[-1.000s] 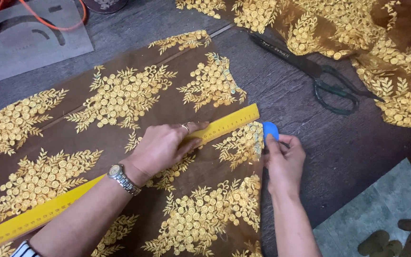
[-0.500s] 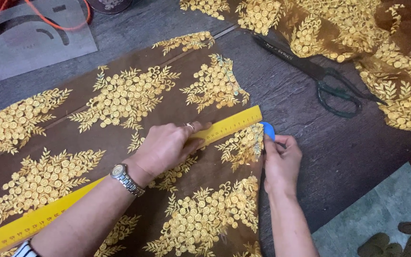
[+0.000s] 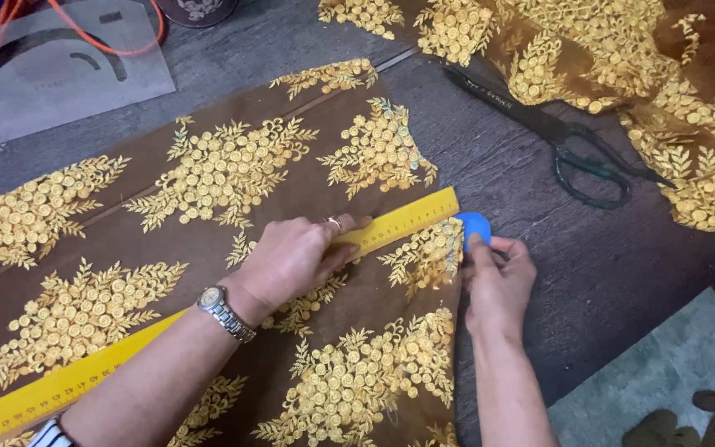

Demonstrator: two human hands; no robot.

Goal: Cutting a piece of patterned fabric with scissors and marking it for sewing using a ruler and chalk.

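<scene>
A: Right, the left hand (image 3: 291, 258) presses flat, fingers spread, on the yellow ruler (image 3: 208, 310), pinning it across the brown cloth (image 3: 308, 174).

B: And the right hand (image 3: 498, 277)?

A: Pinched shut on a blue chalk (image 3: 473, 225), at the cloth's edge, by the ruler's tip at about two o'clock from the left hand.

B: Anything different from a second ago?

A: The ruler has slid. A second back its near end showed whole at the lower left; now it runs off the frame at eight o'clock. The right hand has crept up a touch, so the chalk sits nearer the ruler's end.

B: What does that mean for the work?

A: My read: the ruler is being settled on its line, and the chalk is set to mark against it. The marking looks about to start, not finished; I see no chalk line on the cloth yet.

B: What else is on the table (image 3: 589, 273)?

A: Black scissors (image 3: 556, 136) at one o'clock, well apart from both hands. More gold cloth (image 3: 688, 108) heaped beyond them. A clear curve template (image 3: 51, 83) at ten o'clock, with an orange cord (image 3: 117, 45) over it.
</scene>
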